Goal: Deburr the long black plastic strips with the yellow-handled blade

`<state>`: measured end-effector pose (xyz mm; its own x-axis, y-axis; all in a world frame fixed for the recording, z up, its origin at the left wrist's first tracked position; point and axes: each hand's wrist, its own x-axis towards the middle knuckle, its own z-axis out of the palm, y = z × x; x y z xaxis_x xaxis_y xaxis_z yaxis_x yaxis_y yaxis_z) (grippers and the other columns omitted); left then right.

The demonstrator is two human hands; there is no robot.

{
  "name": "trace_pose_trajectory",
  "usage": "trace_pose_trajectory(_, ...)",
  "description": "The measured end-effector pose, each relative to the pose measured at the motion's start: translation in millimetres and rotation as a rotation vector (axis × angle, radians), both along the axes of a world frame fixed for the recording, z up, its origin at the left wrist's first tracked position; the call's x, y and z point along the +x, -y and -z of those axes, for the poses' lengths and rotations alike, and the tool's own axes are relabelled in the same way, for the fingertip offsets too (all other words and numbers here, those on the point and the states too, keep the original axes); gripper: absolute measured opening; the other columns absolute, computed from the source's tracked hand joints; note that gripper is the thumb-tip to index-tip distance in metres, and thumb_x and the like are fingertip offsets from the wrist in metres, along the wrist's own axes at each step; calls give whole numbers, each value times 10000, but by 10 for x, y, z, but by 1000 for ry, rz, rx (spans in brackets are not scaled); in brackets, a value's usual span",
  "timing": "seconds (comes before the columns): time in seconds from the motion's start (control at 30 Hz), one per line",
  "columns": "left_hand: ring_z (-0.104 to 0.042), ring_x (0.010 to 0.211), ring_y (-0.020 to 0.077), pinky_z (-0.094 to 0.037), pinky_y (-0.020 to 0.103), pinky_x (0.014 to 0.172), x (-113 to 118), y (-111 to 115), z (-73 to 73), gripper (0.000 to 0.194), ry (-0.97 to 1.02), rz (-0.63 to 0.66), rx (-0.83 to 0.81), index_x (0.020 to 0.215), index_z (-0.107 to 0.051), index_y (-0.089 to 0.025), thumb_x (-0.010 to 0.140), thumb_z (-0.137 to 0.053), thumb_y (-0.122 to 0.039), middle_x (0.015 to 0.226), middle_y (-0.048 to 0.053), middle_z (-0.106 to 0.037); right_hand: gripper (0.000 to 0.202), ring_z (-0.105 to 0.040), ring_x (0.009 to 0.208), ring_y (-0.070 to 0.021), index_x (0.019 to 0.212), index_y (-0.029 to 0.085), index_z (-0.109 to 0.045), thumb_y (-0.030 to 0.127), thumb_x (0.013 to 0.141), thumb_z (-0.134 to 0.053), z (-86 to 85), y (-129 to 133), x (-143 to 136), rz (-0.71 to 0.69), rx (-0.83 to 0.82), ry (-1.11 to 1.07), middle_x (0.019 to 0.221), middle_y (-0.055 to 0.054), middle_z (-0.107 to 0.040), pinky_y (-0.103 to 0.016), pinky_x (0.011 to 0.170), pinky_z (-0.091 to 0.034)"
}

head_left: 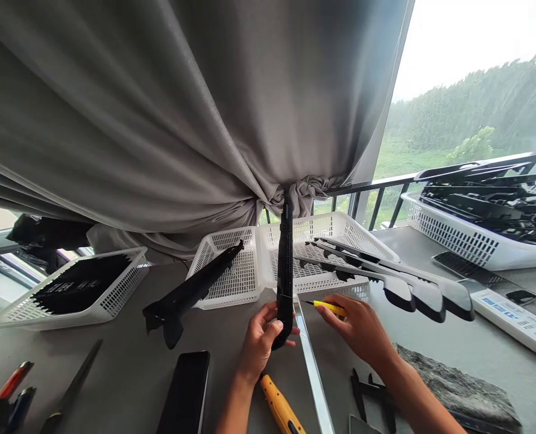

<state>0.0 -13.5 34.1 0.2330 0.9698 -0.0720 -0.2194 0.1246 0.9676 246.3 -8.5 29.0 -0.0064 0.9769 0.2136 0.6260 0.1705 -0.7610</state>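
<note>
My left hand is closed round the lower, curved end of a long black plastic part, which it holds upright with the thumb across the front. Just to the right, my right hand grips a small yellow-handled tool. The tool's thin dark tip points left toward the black part, with a small gap visible between them. Below my left hand lies an orange-yellow tool handle. A shiny metal bar runs along the table beside it.
Behind my hands are two white baskets. A black part leans on one; several grey-black parts lean on the other. Filled baskets stand left and right. A phone, file, caliper and stone-like block lie nearer.
</note>
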Motion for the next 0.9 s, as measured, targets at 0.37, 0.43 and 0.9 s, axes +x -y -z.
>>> trace_pose_trajectory(0.37,-753,648,207,-568,264,456,56,23,-16,443,4,-39,7,1174,-724,-153,812,-745,-406,1036,102,-794,633,-401,616,-148,683,225,-460,733,1058,-408,-48,91,-124,-147,-172,109,623,18,-515,-317,614,-238)
trace_pose_trajectory(0.43,-747,639,195,-565,261,450,59,21,-6,451,-17,-38,29,1184,-719,-162,812,-753,-415,1071,94,-776,632,-391,616,-148,678,224,-457,732,1052,-419,-62,105,-143,-163,-174,120,619,16,-511,-321,618,-229)
trace_pose_trajectory(0.9,-562,526,74,-411,196,433,131,41,50,595,-73,-210,95,1386,-671,-231,908,-773,-570,1107,70,-753,653,-414,628,-156,712,235,-416,771,1073,-318,47,129,-285,-223,-196,60,646,16,-520,-314,624,-236)
